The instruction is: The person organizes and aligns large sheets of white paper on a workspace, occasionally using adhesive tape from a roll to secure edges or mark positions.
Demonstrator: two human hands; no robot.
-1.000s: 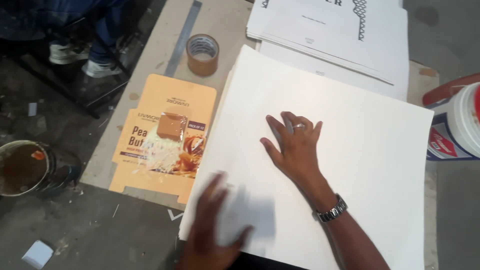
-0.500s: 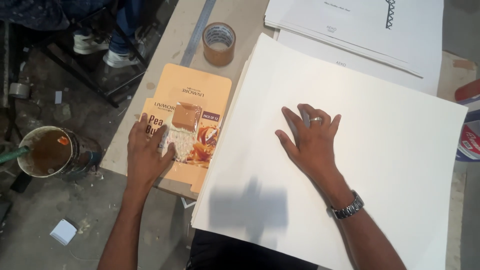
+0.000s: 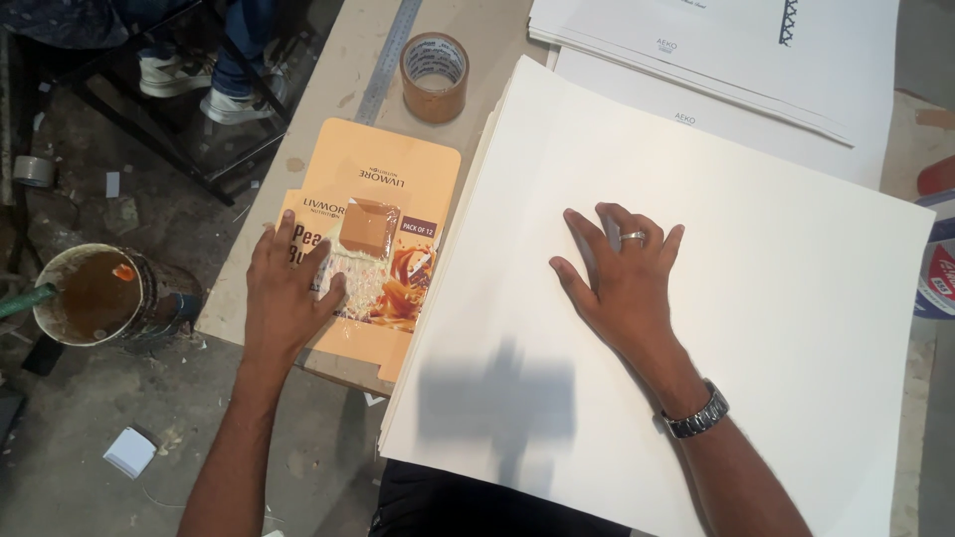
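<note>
left hand [image 3: 286, 294] flat on orange carton blank [image 3: 383, 214]; right hand [image 3: 622, 276] on white sheets [image 3: 776, 298]

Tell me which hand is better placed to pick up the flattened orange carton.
Left. The left hand already lies flat on the flattened orange carton, at its near left part. The right hand is spread on the stack of white sheets, apart from the carton, probably steadying it.

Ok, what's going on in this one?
A person leans over a worktable. The left hand lies flat on an orange flattened carton at the table's edge. The right hand presses palm-down on a stack of large white sheets. A tape roll and a metal ruler lie beyond the carton. Neither hand grips anything.
</note>
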